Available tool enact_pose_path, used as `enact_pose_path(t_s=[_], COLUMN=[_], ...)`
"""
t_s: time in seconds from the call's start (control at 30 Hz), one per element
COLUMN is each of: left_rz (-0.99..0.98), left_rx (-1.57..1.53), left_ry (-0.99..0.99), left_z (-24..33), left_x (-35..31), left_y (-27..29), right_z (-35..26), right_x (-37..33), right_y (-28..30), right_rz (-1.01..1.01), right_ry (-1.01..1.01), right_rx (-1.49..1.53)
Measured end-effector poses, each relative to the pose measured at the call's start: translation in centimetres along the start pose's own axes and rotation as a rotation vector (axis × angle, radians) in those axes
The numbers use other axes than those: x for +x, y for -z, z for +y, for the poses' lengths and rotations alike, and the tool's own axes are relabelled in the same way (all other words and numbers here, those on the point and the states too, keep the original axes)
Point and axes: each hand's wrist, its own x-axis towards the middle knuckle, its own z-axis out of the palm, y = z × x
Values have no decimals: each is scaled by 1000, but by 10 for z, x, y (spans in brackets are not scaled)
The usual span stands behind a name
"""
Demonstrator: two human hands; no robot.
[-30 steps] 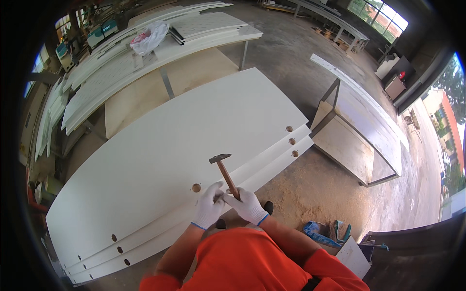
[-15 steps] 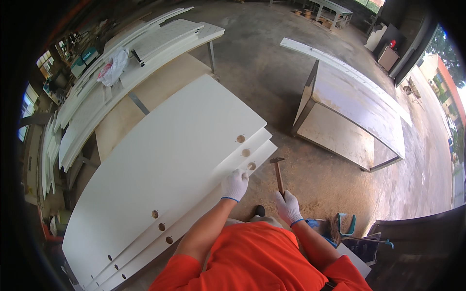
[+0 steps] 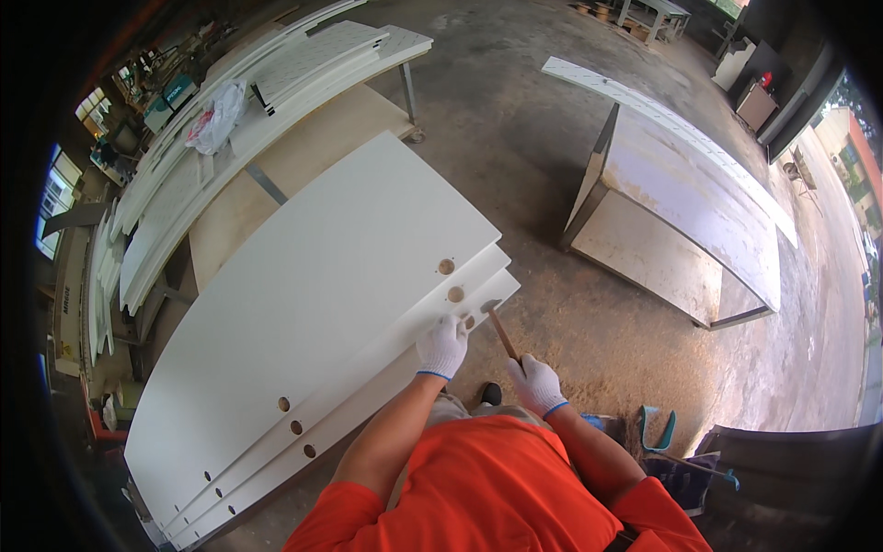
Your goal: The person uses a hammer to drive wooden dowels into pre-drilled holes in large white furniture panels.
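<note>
Three white panels (image 3: pixel 322 267) lie stacked and staggered in front of me, with round holes along their near-right edges. My left hand (image 3: pixel 441 347), in a white knit glove, rests closed at the lowest panel's edge, its fingertips beside a round hole (image 3: pixel 470 322). Whatever those fingers may pinch is too small to make out. My right hand (image 3: pixel 536 384), gloved too, is wrapped round the wooden handle of a hammer (image 3: pixel 502 333). The hammer's head is over the panel corner, just right of the hole; whether it touches the panel I cannot tell.
A long table (image 3: pixel 405 92) bears more white boards and a plastic bag (image 3: pixel 217 118) at the far left. To the right stands a metal-framed bench (image 3: pixel 681 193) with a long strip on top. Sawdust covers the floor near my foot; a teal dustpan (image 3: pixel 657 431) lies right.
The hammer has swung left, its head moving from beside the panel corner to over it near the hole. My right hand has shifted slightly left; my left hand stays by the hole.
</note>
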Motion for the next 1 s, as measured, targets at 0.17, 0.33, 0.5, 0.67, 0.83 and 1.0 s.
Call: enact_pose_path(t_s=[0.17, 0.33, 0.5, 0.67, 0.83, 1.0], left_rz=[5, -2, -5, 37, 51, 90], left_rx=[13, 32, 42, -8, 37, -2], left_ry=[3, 15, 11, -5, 9, -20], left_z=[3, 2, -1, -2, -12, -14], left_x=[0, 0, 0, -4, -10, -16], left_y=[0, 1, 0, -2, -2, 8], right_z=[-2, -2, 1, 3, -10, 10], right_x=[18, 22, 29, 25, 18, 37], right_y=[-5, -9, -13, -20, -9, -13], right_rz=[-7, 27, 21, 66, 139, 46], right_ry=[78, 111, 129, 136, 199, 168], right_rx=[-155, -169, -219, -201, -115, -274])
